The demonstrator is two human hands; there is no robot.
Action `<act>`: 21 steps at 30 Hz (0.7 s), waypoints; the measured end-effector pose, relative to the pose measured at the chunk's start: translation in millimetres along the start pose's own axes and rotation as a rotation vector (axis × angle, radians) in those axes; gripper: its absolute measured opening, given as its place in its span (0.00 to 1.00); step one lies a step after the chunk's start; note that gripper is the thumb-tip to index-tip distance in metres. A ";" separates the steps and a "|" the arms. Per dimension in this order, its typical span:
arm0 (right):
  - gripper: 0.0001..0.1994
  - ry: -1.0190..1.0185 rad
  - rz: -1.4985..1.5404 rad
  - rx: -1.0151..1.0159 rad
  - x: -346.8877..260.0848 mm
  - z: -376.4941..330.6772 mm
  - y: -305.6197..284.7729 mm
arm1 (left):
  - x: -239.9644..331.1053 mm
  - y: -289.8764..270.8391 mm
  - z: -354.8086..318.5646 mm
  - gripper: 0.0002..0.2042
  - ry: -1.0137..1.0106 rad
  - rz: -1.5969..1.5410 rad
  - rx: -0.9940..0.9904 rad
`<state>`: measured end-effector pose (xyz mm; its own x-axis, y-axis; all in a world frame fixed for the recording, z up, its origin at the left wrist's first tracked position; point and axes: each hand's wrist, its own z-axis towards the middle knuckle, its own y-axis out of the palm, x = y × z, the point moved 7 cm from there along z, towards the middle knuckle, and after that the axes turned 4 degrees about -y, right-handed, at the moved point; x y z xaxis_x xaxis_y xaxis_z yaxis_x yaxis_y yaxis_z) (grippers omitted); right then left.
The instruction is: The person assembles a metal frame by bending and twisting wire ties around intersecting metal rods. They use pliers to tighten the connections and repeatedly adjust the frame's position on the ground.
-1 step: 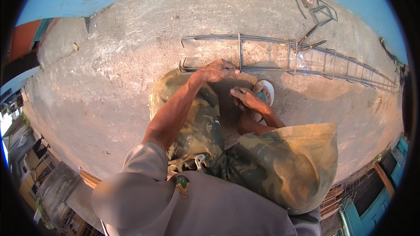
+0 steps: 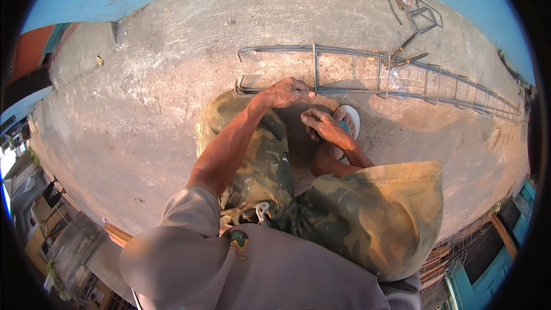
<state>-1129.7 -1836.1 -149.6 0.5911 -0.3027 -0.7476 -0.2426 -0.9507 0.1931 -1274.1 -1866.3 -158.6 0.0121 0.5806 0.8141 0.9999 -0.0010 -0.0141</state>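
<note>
Left hand closed around near bar of rebar cage lying on concrete ground | right hand curled just beside, whether it holds something I cannot tell | risk: hooked bar ends may scratch fingers if cage rolls.

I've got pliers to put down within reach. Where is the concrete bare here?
Bare concrete spreads wide left of the left hand and the rebar cage; another patch lies beyond the cage. It is crowded at the right hand, the sandal, and the cutters.
</note>
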 end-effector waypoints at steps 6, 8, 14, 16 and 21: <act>0.08 -0.099 -0.148 0.338 -61.1 -12.3 -15.8 | -4.1 0.2 6.7 0.18 -0.047 -0.079 0.067; 0.08 -0.191 -0.021 0.291 -27.7 -4.7 -25.9 | -1.4 -1.9 9.7 0.17 -0.012 0.014 0.138; 0.14 -0.202 -0.047 0.438 2.3 -29.3 -54.2 | 6.8 4.2 8.4 0.15 0.039 0.277 0.243; 0.15 -0.112 0.107 0.392 14.8 -41.2 -59.8 | 14.7 8.4 0.6 0.14 0.002 0.396 0.301; 0.16 0.001 0.134 0.517 35.0 -90.8 -56.7 | 7.1 13.6 5.8 0.13 -0.034 0.538 0.375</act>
<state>-1025.5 -1798.9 -129.0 0.5296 -0.4190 -0.7375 -0.6628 -0.7470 -0.0516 -1260.4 -1857.5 -156.3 0.5031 0.6037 0.6185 0.7841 -0.0178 -0.6204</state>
